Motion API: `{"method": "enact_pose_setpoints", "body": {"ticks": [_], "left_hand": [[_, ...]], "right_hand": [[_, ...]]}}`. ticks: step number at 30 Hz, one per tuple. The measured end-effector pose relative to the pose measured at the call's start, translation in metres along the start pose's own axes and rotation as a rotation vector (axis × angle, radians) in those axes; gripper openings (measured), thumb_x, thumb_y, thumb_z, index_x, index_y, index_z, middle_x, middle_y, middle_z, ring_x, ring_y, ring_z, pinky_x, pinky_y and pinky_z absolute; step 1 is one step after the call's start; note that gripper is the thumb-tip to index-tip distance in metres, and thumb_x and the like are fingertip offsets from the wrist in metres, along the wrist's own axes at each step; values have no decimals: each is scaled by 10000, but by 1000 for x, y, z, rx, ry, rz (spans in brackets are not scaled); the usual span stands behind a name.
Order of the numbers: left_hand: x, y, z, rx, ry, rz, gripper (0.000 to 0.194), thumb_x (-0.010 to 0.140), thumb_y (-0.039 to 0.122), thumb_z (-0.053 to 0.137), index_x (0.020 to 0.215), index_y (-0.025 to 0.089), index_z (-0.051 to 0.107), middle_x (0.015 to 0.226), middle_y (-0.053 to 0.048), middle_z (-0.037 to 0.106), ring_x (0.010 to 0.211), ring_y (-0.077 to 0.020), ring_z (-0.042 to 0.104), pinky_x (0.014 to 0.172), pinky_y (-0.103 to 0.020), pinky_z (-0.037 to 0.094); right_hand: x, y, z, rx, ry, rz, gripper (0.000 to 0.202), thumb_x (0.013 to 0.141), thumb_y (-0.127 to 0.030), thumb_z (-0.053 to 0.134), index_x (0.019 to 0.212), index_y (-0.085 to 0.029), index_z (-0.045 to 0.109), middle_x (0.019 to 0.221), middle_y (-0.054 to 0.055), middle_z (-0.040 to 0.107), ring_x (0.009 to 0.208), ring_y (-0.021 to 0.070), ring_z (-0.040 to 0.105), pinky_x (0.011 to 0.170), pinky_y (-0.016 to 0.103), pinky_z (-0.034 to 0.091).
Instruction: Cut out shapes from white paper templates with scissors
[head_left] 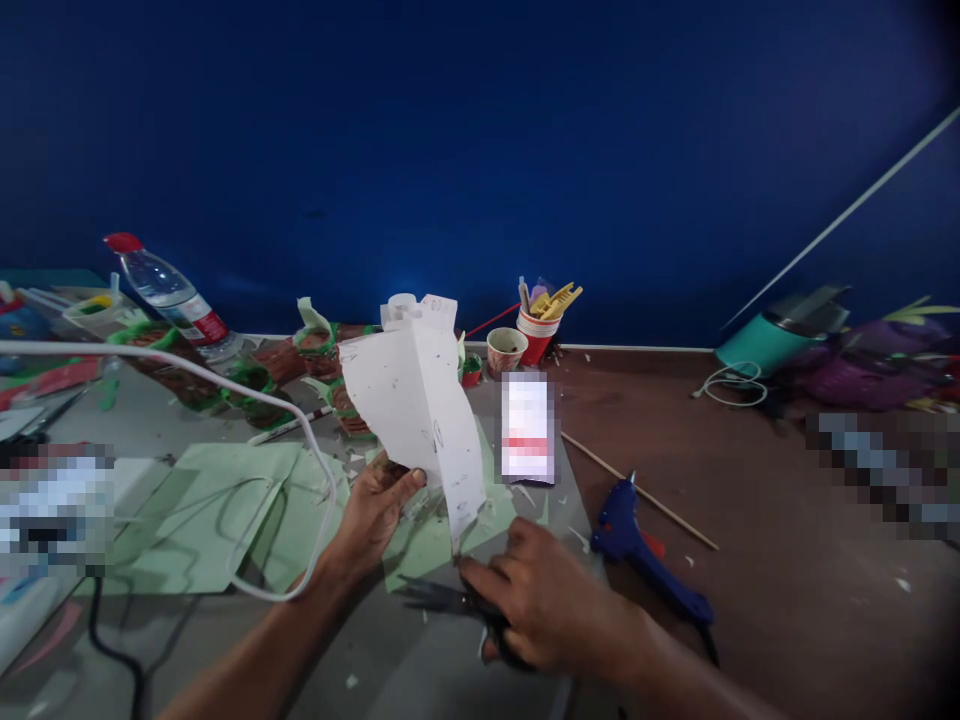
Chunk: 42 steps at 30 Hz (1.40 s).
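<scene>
My left hand (382,505) pinches the lower left edge of a folded sheet of white paper (420,400), thumb in front. The sheet stands upright, creased down its middle, with a curved, cut-looking outline and small dark marks. My right hand (540,595) is closed around the handles of black scissors (442,597), whose blades point left below the paper. The paper's lowest tip is close to my right fingers; whether they touch I cannot tell. Pale green paper (420,555) lies beneath, strewn with scraps.
A blue glue gun (649,555) and a wooden stick (667,505) lie at right. Behind the paper stand a paper cup (507,348) and a red cup (536,340) of tools. A lit phone (526,430) sits mid-table. A white cable (315,440) loops left, near a tilted bottle (176,300).
</scene>
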<state>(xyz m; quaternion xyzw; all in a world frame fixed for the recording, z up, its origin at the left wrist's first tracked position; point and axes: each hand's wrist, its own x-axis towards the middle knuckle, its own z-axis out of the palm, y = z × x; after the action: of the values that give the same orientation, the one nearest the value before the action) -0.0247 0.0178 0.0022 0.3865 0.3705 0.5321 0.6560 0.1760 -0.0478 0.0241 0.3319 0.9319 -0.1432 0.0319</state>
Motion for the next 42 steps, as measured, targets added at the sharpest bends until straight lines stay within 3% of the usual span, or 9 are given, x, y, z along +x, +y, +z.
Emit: {"method": "enact_pose_setpoints", "body": {"ticks": [4, 9, 17, 24, 30, 35, 38, 42], "left_hand": [[0, -1, -2, 3, 12, -5, 374, 659, 230, 724, 1023, 204, 641, 1024, -56, 703, 1020, -248, 605, 941, -368, 433], [-2, 1, 0, 8, -11, 22, 366, 708, 212, 689, 1067, 190, 621, 1053, -73, 691, 1061, -248, 585, 937, -360, 435], [-2, -2, -3, 18, -29, 36, 379, 738, 226, 667, 1111, 197, 605, 1100, -83, 670, 1082, -252, 570, 914, -363, 451], [-2, -1, -1, 10, 2, 14, 414, 701, 230, 705, 1104, 197, 617, 1025, -64, 701, 981, -223, 621, 900, -340, 457], [-4, 2, 3, 22, 1, 11, 429, 693, 242, 711, 1108, 201, 610, 1021, -61, 702, 977, -228, 625, 871, -343, 478], [-3, 3, 4, 15, 10, 12, 448, 668, 256, 727, 1096, 185, 617, 1013, -79, 703, 979, -246, 624, 867, -356, 483], [-2, 3, 2, 3, 19, 3, 417, 664, 240, 728, 1065, 177, 630, 1007, -75, 706, 972, -246, 627, 870, -361, 480], [-2, 1, 0, -3, 8, 2, 356, 683, 235, 718, 1028, 190, 647, 1014, -65, 705, 981, -235, 624, 880, -343, 468]], "right_hand": [[0, -3, -4, -1, -16, 25, 437, 766, -355, 580, 1141, -142, 512, 783, 90, 685, 731, 235, 582, 781, 352, 327], [-1, -5, -8, 78, -23, 57, 591, 745, -326, 591, 1282, -156, 409, 950, 116, 663, 852, 268, 577, 831, 392, 339], [-12, 1, -6, 232, -59, 96, 811, 657, -353, 674, 1374, -230, 315, 1218, 125, 471, 1079, 306, 455, 981, 445, 266], [-16, 5, -2, 185, -38, 137, 830, 610, -219, 631, 1375, -247, 311, 1329, 125, 359, 1130, 325, 424, 1008, 442, 244], [-8, 1, -8, 87, -12, 162, 721, 686, -262, 608, 1356, -200, 350, 1162, 144, 528, 1033, 315, 488, 952, 465, 276], [-4, -1, -14, 63, -43, 146, 588, 718, -308, 605, 1267, -167, 448, 908, 112, 671, 837, 276, 582, 850, 393, 349], [-3, -2, -14, 62, -67, 139, 442, 747, -368, 588, 1138, -168, 537, 766, 91, 698, 777, 271, 598, 792, 353, 366], [0, -3, -12, 65, -71, 139, 397, 746, -380, 585, 1081, -170, 563, 756, 90, 702, 765, 270, 608, 765, 347, 367]]}}
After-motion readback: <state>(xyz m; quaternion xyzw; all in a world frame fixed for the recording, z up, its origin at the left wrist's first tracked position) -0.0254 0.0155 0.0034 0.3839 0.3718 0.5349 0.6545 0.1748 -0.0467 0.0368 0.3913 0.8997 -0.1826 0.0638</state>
